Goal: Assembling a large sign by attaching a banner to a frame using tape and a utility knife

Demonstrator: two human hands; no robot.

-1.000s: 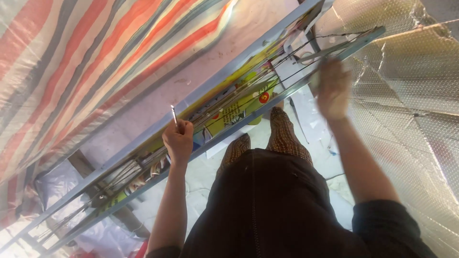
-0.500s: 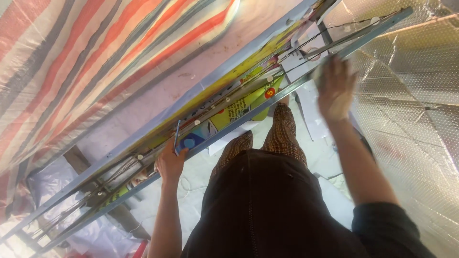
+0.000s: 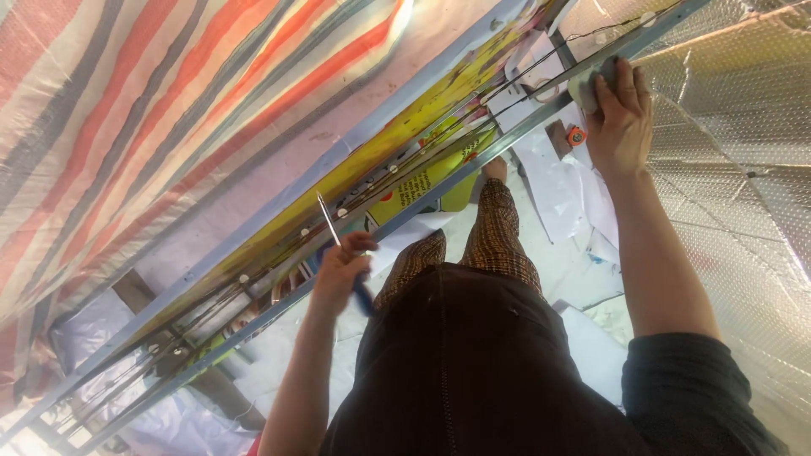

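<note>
My left hand (image 3: 340,272) is closed around a screwdriver (image 3: 331,226) with a blue handle. Its thin metal shaft points up at a long grey metal frame (image 3: 439,196). The frame runs diagonally across the view and carries wires and small white lamps over a yellow printed panel (image 3: 372,160). My right hand (image 3: 623,111) rests on the frame's near rail at the upper right, fingers wrapped over a small grey object (image 3: 585,86). My legs in patterned trousers (image 3: 494,241) stand below the frame.
A red, white and grey striped tarp (image 3: 127,110) hangs on the left. Silver bubble foil (image 3: 743,169) covers the right side. White paper sheets (image 3: 553,181) lie on the floor, and a small orange-red part (image 3: 576,135) sits under the rail near my right hand.
My left hand dropped to the near rail, then drew back slightly, with the screwdriver shaft now pointing up at the frame. My right hand stays on the rail's upper right end.
</note>
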